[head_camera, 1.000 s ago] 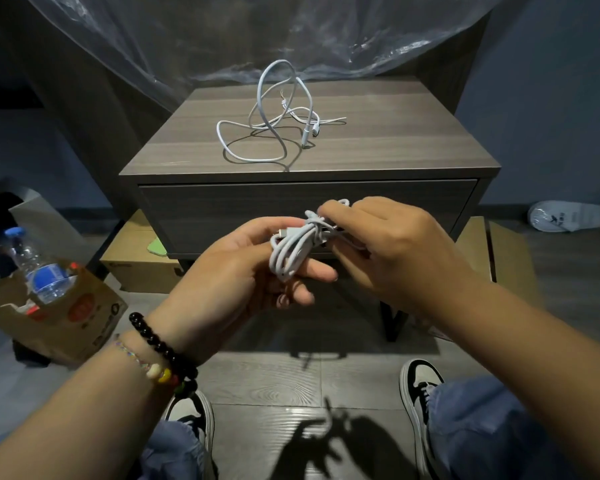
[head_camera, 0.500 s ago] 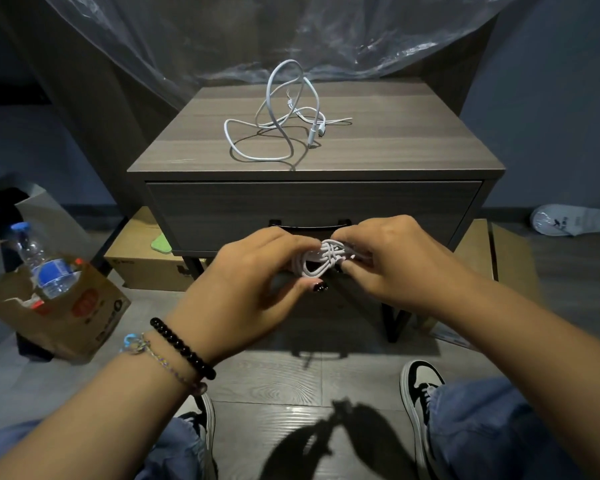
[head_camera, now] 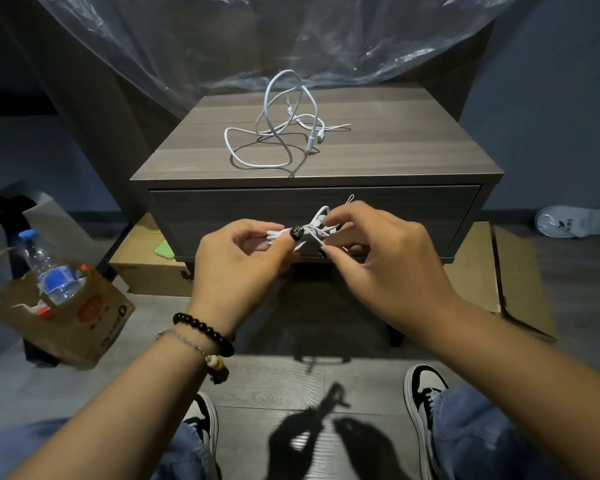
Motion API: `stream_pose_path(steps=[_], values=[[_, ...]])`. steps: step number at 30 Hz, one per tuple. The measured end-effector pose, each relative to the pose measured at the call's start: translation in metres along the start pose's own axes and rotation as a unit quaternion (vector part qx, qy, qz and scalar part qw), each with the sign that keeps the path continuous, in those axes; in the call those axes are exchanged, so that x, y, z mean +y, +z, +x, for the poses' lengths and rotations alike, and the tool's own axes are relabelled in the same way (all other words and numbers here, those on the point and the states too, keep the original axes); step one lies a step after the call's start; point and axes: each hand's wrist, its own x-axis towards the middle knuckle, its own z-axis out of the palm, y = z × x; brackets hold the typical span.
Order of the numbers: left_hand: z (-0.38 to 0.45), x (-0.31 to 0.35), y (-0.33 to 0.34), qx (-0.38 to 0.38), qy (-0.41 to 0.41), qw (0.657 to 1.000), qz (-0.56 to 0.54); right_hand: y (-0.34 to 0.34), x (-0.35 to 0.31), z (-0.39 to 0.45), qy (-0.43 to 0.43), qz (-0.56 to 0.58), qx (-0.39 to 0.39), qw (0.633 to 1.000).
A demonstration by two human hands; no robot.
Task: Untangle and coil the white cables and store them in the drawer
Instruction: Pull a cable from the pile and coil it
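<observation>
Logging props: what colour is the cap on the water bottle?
Blue cap on the water bottle, seen in the head view.

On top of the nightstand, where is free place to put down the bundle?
The nightstand top is bare right of the loose cable and along its left edge. The middle is crowded. Both hands, left hand and right hand, hold the bundle.

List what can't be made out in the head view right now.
- Bundled cable: its middle and ends are covered by the left hand and right hand; whether it is tied off is unclear.
- Drawer: shut, so its contents are hidden; both hands block its lower middle, handle included.
- Loose cable on the nightstand: its plugs are too small to identify.
- Bottle: the bag hides its base.
</observation>
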Motion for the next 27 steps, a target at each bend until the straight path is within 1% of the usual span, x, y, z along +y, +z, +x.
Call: stream_pose_path(steps=[2,4,7,10,14,19,24,27], values=[[-0.004,0.006,0.003,-0.01,-0.072,0.992,-0.105,0.001,-0.001,-0.001,-0.036,-0.029,0.025,0.999],[-0.007,0.01,0.005,-0.025,-0.135,0.973,-0.188,0.002,0.001,-0.001,-0.081,-0.047,0.043,0.995],[-0.009,0.016,0.007,-0.027,-0.21,0.942,-0.261,0.004,0.006,0.002,-0.154,-0.095,0.071,0.981],[-0.008,0.02,0.008,-0.028,-0.258,0.915,-0.31,0.004,0.006,0.003,-0.202,-0.122,0.081,0.968],[-0.007,0.019,0.003,-0.048,-0.299,0.894,-0.33,0.002,0.007,0.007,-0.204,-0.099,0.061,0.972],[-0.006,0.016,0.001,-0.072,-0.313,0.878,-0.355,0.003,0.007,0.008,-0.179,-0.07,0.04,0.981],[-0.003,0.018,-0.002,-0.118,-0.335,0.885,-0.302,0.006,0.002,0.008,-0.159,-0.08,0.027,0.984],[0.001,0.021,-0.002,-0.157,-0.327,0.896,-0.255,0.001,0.002,0.011,-0.137,-0.084,0.02,0.987]])
